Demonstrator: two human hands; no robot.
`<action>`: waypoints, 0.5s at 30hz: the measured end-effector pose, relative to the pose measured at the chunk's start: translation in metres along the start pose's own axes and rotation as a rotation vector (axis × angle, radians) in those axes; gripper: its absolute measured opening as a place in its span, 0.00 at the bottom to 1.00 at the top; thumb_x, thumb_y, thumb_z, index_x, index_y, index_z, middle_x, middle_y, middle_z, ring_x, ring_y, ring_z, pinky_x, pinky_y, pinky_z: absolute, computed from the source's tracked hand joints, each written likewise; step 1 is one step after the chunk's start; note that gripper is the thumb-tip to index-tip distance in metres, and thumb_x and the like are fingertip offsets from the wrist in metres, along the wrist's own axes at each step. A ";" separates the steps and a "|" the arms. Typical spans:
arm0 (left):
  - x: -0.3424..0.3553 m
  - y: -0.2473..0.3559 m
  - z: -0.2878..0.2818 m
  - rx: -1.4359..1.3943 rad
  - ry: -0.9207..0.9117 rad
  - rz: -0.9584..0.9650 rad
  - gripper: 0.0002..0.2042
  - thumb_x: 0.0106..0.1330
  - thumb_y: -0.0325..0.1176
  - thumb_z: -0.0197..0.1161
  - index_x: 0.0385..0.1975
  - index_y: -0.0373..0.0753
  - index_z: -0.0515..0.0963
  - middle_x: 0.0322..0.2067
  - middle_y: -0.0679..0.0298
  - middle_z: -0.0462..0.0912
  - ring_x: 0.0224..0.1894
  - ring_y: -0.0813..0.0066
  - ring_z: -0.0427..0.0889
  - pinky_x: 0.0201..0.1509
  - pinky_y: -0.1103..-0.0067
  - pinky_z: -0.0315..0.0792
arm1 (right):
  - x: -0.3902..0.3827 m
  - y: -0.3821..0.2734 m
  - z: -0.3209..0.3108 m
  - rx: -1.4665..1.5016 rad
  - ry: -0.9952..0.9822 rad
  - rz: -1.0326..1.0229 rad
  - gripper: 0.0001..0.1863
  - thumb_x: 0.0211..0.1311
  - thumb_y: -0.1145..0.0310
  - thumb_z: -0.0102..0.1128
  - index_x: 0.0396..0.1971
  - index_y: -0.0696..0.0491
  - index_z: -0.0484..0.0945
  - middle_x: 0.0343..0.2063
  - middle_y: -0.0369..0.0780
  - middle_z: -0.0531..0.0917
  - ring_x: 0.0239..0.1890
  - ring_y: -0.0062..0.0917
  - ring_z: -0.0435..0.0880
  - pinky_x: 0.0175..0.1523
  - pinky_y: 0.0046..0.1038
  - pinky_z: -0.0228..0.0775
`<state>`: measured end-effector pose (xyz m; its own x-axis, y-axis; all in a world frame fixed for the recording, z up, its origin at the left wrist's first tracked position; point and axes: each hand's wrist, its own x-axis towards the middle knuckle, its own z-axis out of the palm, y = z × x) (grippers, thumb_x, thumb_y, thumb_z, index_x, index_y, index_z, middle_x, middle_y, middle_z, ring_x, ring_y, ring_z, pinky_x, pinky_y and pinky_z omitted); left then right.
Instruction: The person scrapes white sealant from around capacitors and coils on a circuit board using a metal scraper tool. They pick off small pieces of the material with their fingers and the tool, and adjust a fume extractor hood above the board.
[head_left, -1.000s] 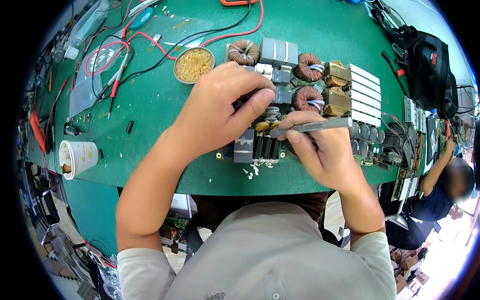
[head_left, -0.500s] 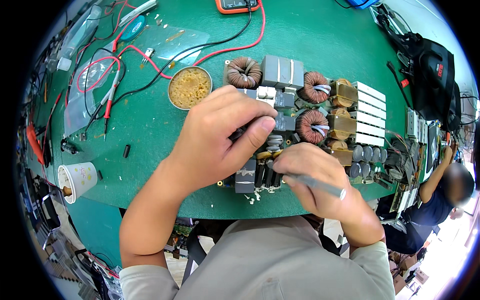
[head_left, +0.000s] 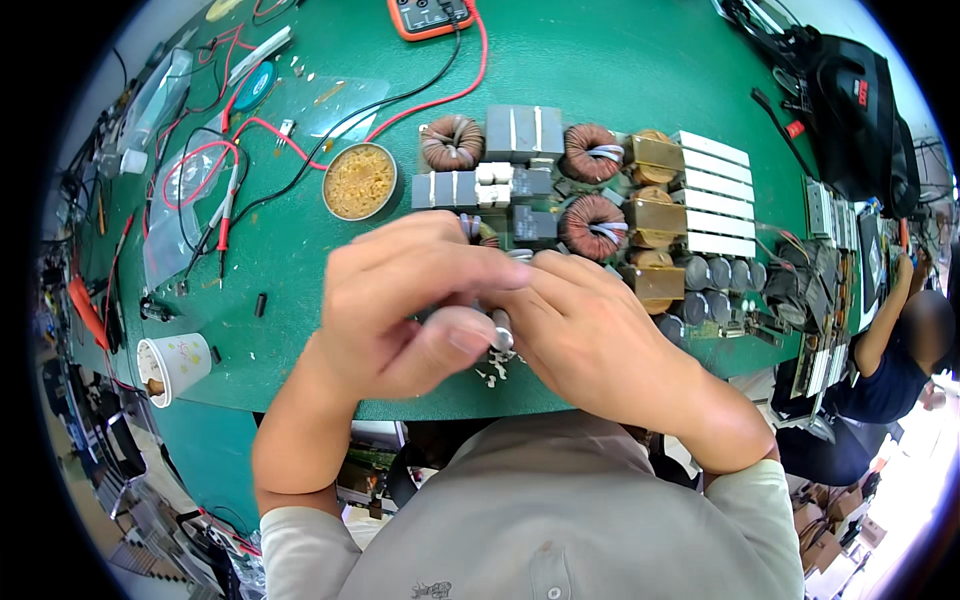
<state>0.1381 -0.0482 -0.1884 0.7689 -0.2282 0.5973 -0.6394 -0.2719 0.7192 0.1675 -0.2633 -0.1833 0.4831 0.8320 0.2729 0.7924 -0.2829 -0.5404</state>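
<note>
The circuit board [head_left: 575, 240] lies before me, carrying copper-wound ring coils [head_left: 594, 227], dark block parts [head_left: 533, 225] and white heat-sink fins [head_left: 716, 192]. Over its near left part is my left hand [head_left: 400, 300], index finger stretched toward the right hand, thumb apart below it, nothing visible between them. My right hand [head_left: 600, 335] is closed, palm down, over the board's near edge. From beneath its fingers a slim silver metal tool [head_left: 503, 332] pokes out; its other end is hidden. White crumbs [head_left: 490, 375] lie on the green table just below.
Left of the board stands a round tin of yellowish paste [head_left: 362, 182]. A multimeter [head_left: 430, 15] trails red and black leads. A paper cup [head_left: 175, 365] is near the left edge, a black bag [head_left: 860, 120] at far right. Another person [head_left: 890, 380] works at right.
My right hand has moved left and turned over, so the tool's end now points toward my left hand. The left thumb and index finger have parted. The whole view has shifted slightly.
</note>
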 end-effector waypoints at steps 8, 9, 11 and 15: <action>0.011 0.050 0.004 0.272 -0.045 -0.149 0.11 0.53 0.26 0.80 0.35 0.35 0.85 0.26 0.60 0.83 0.25 0.67 0.82 0.27 0.75 0.75 | -0.011 0.003 -0.008 0.036 0.081 0.013 0.21 0.54 0.71 0.65 0.50 0.57 0.78 0.37 0.41 0.81 0.45 0.36 0.81 0.49 0.37 0.74; 0.006 0.053 0.006 0.310 -0.037 -0.184 0.11 0.54 0.26 0.79 0.35 0.35 0.85 0.26 0.60 0.83 0.25 0.66 0.83 0.27 0.75 0.76 | -0.019 0.003 -0.017 0.025 0.138 0.009 0.23 0.54 0.71 0.66 0.52 0.57 0.78 0.40 0.43 0.82 0.48 0.38 0.81 0.52 0.39 0.74; -0.004 0.058 0.012 0.375 -0.034 -0.278 0.11 0.55 0.25 0.78 0.37 0.35 0.84 0.30 0.59 0.85 0.29 0.64 0.86 0.32 0.74 0.79 | -0.050 0.013 -0.034 0.014 0.250 0.028 0.25 0.56 0.70 0.68 0.55 0.57 0.77 0.47 0.46 0.83 0.55 0.44 0.80 0.58 0.44 0.72; -0.021 0.066 0.021 0.414 -0.071 -0.485 0.13 0.58 0.23 0.75 0.42 0.35 0.83 0.37 0.57 0.86 0.37 0.59 0.87 0.41 0.70 0.82 | -0.146 0.030 -0.056 -0.122 0.405 0.248 0.21 0.68 0.67 0.61 0.59 0.57 0.74 0.53 0.49 0.82 0.60 0.49 0.78 0.65 0.51 0.66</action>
<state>0.0799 -0.0812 -0.1613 0.9781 -0.0464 0.2030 -0.1776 -0.6949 0.6968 0.1412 -0.4199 -0.1946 0.7496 0.4865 0.4488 0.6613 -0.5232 -0.5375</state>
